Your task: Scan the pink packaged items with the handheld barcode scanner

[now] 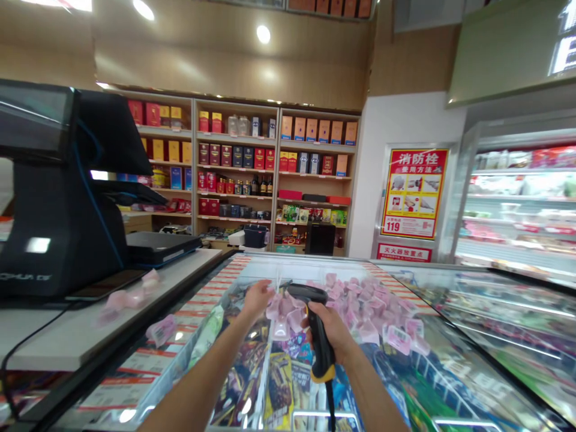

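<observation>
While the right hand point(330, 333) grips a black barcode scanner point(317, 330) by its handle, fingers wrapped tight around it, the scanner head points forward toward a heap of pink tags point(360, 309). The yellow butt of the handle shows below the fist, and a dark cable hangs from it. The left hand point(257, 298) reaches to the near left edge of the heap, its fingers curled onto one pink tag point(273, 307); whether they pinch it or merely rest on it cannot be told. The heap lies on the sliding glass lid of a chest freezer point(405, 384), through which packaged frozen goods show. To the left, a white worktop point(67, 336) carries a black checkout terminal point(58, 198), a dark phone point(105, 285) and a few more loose pink tags point(130, 294); another tag point(162, 329) sits at the worktop's edge. Behind stand wooden shelves point(274, 174) of boxed goods, a red fire-hydrant poster point(414, 192) and a refrigerated display case point(517, 198).
</observation>
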`<state>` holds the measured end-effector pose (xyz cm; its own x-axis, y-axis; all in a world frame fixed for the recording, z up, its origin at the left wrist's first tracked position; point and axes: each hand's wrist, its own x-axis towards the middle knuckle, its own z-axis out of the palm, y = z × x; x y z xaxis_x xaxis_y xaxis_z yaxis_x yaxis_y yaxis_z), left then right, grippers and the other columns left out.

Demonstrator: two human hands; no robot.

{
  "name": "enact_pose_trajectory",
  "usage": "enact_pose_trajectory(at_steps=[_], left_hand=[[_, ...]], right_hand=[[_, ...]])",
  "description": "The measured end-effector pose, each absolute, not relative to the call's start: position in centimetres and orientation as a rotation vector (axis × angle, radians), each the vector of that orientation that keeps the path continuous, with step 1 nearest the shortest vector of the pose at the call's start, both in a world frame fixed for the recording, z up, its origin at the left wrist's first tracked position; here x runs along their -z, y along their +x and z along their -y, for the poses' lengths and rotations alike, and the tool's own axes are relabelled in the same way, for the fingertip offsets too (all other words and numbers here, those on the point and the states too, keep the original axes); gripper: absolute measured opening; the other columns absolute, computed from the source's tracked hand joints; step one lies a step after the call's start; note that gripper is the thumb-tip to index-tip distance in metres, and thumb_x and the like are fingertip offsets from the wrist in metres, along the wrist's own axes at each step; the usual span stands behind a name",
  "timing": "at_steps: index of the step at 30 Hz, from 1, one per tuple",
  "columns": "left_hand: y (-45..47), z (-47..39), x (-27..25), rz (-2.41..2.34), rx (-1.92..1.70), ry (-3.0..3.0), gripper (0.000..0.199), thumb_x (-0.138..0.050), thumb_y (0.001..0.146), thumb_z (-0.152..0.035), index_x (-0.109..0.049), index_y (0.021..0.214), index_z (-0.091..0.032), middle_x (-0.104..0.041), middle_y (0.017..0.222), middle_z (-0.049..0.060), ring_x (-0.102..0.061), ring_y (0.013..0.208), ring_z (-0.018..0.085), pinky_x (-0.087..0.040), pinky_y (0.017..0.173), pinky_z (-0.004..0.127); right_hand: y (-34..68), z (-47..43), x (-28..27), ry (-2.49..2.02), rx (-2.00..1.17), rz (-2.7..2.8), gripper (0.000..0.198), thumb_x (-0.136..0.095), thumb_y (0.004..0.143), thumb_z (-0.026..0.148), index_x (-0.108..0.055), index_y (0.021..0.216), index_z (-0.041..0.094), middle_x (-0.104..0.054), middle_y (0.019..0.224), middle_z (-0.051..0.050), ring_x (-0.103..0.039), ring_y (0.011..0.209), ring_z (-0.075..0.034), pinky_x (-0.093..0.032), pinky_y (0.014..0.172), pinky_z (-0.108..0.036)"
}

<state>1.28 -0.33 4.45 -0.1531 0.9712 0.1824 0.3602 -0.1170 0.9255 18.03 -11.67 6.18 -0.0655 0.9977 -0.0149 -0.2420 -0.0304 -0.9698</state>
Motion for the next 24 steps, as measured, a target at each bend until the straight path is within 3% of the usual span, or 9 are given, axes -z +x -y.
enact_pose_trajectory(at_steps=[6, 10, 13, 17, 24], left_hand=[[-12.0, 3.8, -5.5, -2.051, -1.229, 1.652, 0.033, -0.053, 0.067, -0.015, -0.052, 0.100, -0.012, -0.047, 0.115, 0.012, -0.037, 0.111, 0.026, -0.028, 0.092, 0.040], [-17.0, 6.0, -4.3, -2.257, -1.141, 1.566, 0.034, -0.053, 0.065, -0.015, -0.053, 0.099, -0.014, -0.050, 0.111, 0.014, -0.037, 0.110, 0.032, -0.028, 0.089, 0.046], [-18.2, 6.6, -3.0, -2.252, -1.096, 1.471, 0.025, -0.052, 0.071, -0.021, -0.055, 0.094, -0.014, -0.053, 0.105, 0.011, -0.046, 0.101, 0.026, -0.034, 0.084, 0.045], [-17.1, 6.1, -2.3, -2.066, -1.134, 1.297, 0.027, -0.047, 0.076, -0.029, -0.050, 0.098, -0.015, -0.054, 0.100, 0.005, -0.053, 0.087, 0.015, -0.043, 0.075, 0.037], [-11.5, 4.2, -2.4, -1.566, -1.273, 1.022, 0.029, -0.045, 0.077, -0.029, -0.049, 0.102, -0.015, -0.054, 0.100, 0.005, -0.054, 0.082, 0.014, -0.046, 0.069, 0.034]], right_hand=[[15.1, 11.5, -5.6, -0.981, -1.462, 1.106, 0.029, -0.048, 0.065, 0.042, -0.048, 0.070, 0.014, -0.056, 0.051, 0.000, -0.046, 0.032, -0.008, -0.037, 0.029, -0.020], [12.6, 11.4, -5.4, -0.944, -1.525, 1.160, 0.029, -0.048, 0.065, 0.042, -0.048, 0.072, 0.014, -0.055, 0.050, 0.001, -0.046, 0.032, -0.008, -0.036, 0.030, -0.020], [10.9, 11.5, -5.5, -0.937, -1.550, 1.191, 0.028, -0.047, 0.065, 0.042, -0.047, 0.071, 0.015, -0.056, 0.051, 0.002, -0.046, 0.033, -0.008, -0.037, 0.030, -0.020], [9.2, 12.2, -5.9, -0.970, -1.571, 1.257, 0.029, -0.046, 0.066, 0.043, -0.047, 0.065, 0.014, -0.054, 0.046, 0.001, -0.045, 0.030, -0.008, -0.036, 0.029, -0.020], [8.4, 12.8, -5.6, -0.981, -1.565, 1.298, 0.033, -0.046, 0.065, 0.044, -0.050, 0.063, 0.012, -0.056, 0.048, -0.002, -0.044, 0.030, -0.008, -0.035, 0.029, -0.020]])
